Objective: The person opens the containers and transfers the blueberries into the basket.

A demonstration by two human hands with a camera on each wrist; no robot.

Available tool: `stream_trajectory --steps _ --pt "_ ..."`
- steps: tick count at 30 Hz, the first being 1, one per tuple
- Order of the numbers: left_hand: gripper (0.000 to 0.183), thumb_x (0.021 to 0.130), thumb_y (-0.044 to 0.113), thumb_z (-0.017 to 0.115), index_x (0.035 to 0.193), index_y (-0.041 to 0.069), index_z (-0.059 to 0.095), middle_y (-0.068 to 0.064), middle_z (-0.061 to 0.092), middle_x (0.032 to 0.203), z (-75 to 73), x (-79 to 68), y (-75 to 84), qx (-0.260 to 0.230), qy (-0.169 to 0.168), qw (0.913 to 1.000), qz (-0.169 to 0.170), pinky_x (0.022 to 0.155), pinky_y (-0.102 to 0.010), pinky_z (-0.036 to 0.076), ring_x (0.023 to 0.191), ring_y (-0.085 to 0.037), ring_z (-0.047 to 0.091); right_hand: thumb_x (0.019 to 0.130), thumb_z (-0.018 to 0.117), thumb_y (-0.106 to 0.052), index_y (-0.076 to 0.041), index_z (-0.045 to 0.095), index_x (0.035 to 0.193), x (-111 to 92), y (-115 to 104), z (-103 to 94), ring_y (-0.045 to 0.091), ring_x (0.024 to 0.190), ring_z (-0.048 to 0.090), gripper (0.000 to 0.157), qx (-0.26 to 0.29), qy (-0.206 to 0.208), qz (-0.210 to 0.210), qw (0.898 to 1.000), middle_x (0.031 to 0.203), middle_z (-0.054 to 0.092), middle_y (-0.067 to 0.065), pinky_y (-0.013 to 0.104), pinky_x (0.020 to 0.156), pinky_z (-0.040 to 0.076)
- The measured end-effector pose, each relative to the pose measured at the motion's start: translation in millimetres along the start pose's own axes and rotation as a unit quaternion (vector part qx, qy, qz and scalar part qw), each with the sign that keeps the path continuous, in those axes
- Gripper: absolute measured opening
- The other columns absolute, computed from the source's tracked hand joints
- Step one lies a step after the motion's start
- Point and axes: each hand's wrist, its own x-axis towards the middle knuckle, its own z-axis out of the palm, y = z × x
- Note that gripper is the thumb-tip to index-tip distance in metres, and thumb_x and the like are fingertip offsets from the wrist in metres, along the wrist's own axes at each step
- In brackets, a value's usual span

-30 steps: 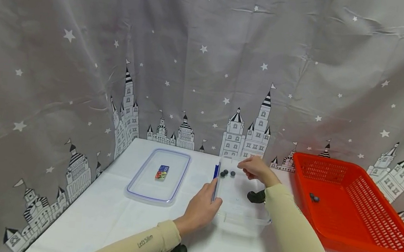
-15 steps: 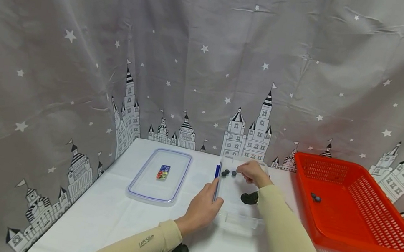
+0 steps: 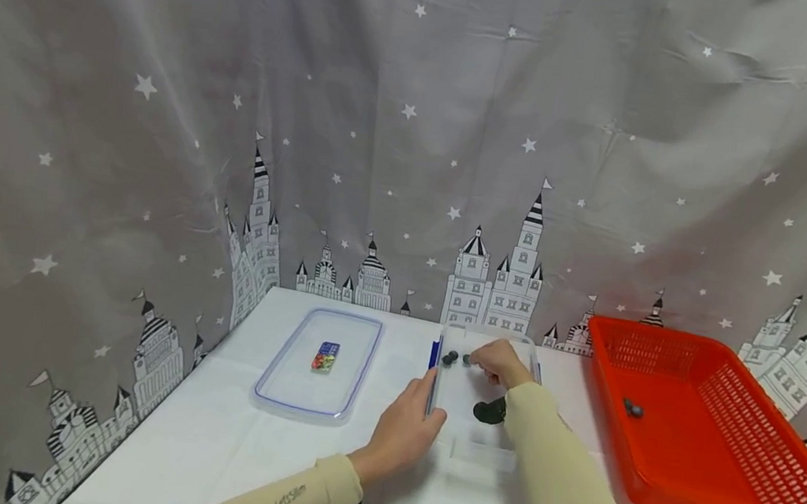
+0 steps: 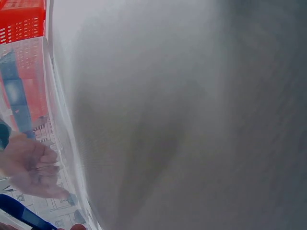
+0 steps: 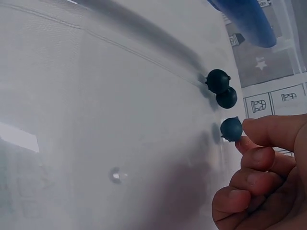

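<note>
A clear plastic food container [image 3: 475,454] stands on the white table. My left hand [image 3: 403,427] grips its left side by a blue latch [image 4: 24,213]; only fingertips show in the left wrist view. Reaching inside, my right hand [image 3: 501,363] has its thumb and a fingertip at a blueberry [image 5: 231,129], seemingly pinching it against the container's floor. Two more blueberries [image 5: 218,81] lie touching each other just beyond. Through the clear wall, the right hand [image 4: 33,165] shows in the left wrist view, its other fingers curled.
The container's lid [image 3: 317,363], blue-edged with a colourful label, lies flat at the left. To the right is a red perforated basket [image 3: 698,439] holding a few blueberries [image 3: 632,409]. A grey castle-print curtain [image 3: 358,129] hangs behind the table.
My right hand has moved left and down inside the container until its fingertips meet the nearest blueberry. The left hand keeps its place, and the view has tilted slightly upward.
</note>
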Motion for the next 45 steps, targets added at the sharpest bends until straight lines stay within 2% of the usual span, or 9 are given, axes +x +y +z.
stream_trajectory --steps 6,13,22,26,30,34,40,45 --pt "0.067 0.094 0.029 0.047 0.155 0.002 0.037 -0.010 0.059 0.134 6.4 -11.6 -4.7 0.009 -0.002 0.9999 -0.004 0.098 -0.043 0.050 0.113 -0.021 0.060 0.084 0.071 -0.011 0.000 0.065 0.076 2.8 15.9 16.8 0.011 0.044 0.036 0.014 -0.029 0.006 0.015 0.999 0.047 0.036 -0.003 0.025 0.045 0.034" --pt "0.066 0.095 0.028 0.047 0.155 0.003 0.036 -0.010 0.058 0.133 2.0 -2.1 -0.8 0.011 0.008 0.9999 0.007 0.098 -0.044 0.049 0.112 -0.022 0.060 0.081 0.072 -0.012 -0.004 0.059 0.073 10.5 6.8 16.6 0.011 0.046 0.036 0.017 -0.035 0.042 0.011 0.998 0.049 0.035 -0.004 0.026 0.045 0.033" --pt "0.066 0.095 0.028 0.046 0.155 0.002 0.035 -0.011 0.058 0.134 -2.3 5.5 3.9 0.008 0.006 0.9999 0.012 0.098 -0.044 0.049 0.111 -0.023 0.059 0.080 0.072 -0.008 0.005 0.068 0.087 11.8 0.3 12.7 0.014 0.049 0.036 0.016 -0.027 0.054 -0.012 0.998 0.056 0.037 -0.001 0.028 0.046 0.034" --pt "0.066 0.095 0.028 0.046 0.156 0.003 0.035 -0.012 0.058 0.135 -2.6 5.7 3.4 0.006 0.004 1.0000 0.006 0.097 -0.045 0.049 0.110 -0.023 0.060 0.079 0.071 -0.007 0.005 0.068 0.087 15.1 1.1 12.5 0.014 0.050 0.034 0.015 -0.027 0.043 -0.025 0.998 0.056 0.036 -0.001 0.028 0.048 0.033" --pt "0.067 0.095 0.029 0.046 0.156 0.003 0.035 -0.012 0.058 0.135 -1.1 3.9 1.9 0.007 -0.004 1.0000 -0.002 0.098 -0.045 0.049 0.110 -0.022 0.059 0.078 0.072 -0.008 0.000 0.066 0.082 18.3 5.0 13.5 0.015 0.053 0.038 0.011 -0.046 0.030 -0.015 0.998 0.060 0.040 0.000 0.028 0.050 0.035" --pt "0.067 0.096 0.029 0.046 0.156 0.003 0.034 -0.012 0.058 0.136 -0.6 3.5 2.4 0.007 -0.005 1.0000 -0.001 0.098 -0.045 0.049 0.110 -0.022 0.059 0.081 0.072 -0.010 -0.001 0.067 0.082 18.7 5.1 12.1 0.015 0.052 0.038 0.011 -0.062 0.020 -0.002 0.998 0.058 0.039 0.000 0.028 0.049 0.034" --pt "0.067 0.095 0.028 0.046 0.156 0.003 0.034 -0.012 0.057 0.136 -0.6 1.9 1.9 0.005 -0.001 1.0000 0.000 0.099 -0.044 0.049 0.111 -0.022 0.059 0.083 0.071 -0.010 -0.002 0.066 0.078 10.5 -2.5 8.1 0.012 0.046 0.034 0.010 -0.087 -0.012 0.000 0.996 0.051 0.036 -0.002 0.027 0.046 0.032" --pt "0.066 0.095 0.028 0.047 0.155 0.003 0.035 -0.011 0.058 0.133 -0.6 2.5 2.7 0.007 0.005 1.0000 0.005 0.096 -0.044 0.049 0.106 -0.021 0.058 0.085 0.070 -0.008 -0.004 0.064 0.078 -0.8 -13.9 0.3 0.011 0.046 0.032 0.010 -0.083 -0.029 -0.013 0.996 0.053 0.036 -0.003 0.025 0.045 0.032"
